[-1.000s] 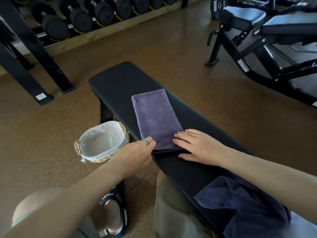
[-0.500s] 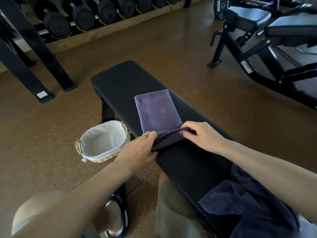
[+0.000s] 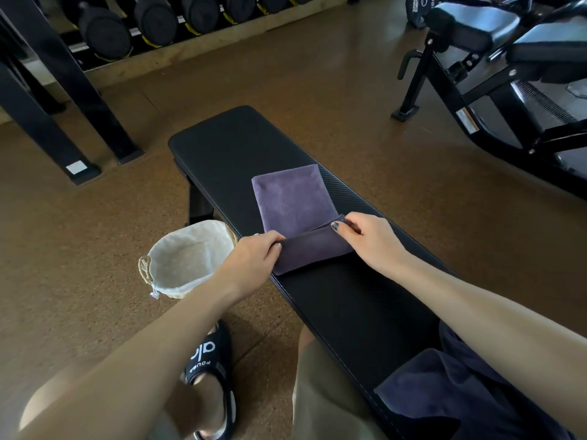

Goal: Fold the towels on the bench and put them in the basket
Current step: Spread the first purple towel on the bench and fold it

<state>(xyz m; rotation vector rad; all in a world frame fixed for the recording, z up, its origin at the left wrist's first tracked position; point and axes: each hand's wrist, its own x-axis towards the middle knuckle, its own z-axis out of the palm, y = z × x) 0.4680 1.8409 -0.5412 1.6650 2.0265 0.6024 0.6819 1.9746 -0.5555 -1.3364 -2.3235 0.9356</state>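
Observation:
A purple towel [image 3: 290,201] lies folded lengthwise on the black bench [image 3: 222,144]. Its near end is lifted and turned over toward the far end. My left hand [image 3: 251,260] pinches the near left corner of that flap, and my right hand [image 3: 368,241] pinches the near right corner. A crumpled dark blue towel [image 3: 444,395] sits on the bench close to me, under my right forearm. The round wicker basket [image 3: 149,274] with a pale cloth liner stands on the floor to the left of the bench, and nothing lies in it.
A dumbbell rack [image 3: 152,23] with black frame legs [image 3: 79,100] lines the far left. Another black exercise machine [image 3: 495,74] stands at the right. Brown floor surrounds the bench. My knee and a black slide sandal [image 3: 209,360] are below the basket.
Both hands took hold of the purple towel's near corners and lifted them. The near end now folds forward over the rest of the towel.

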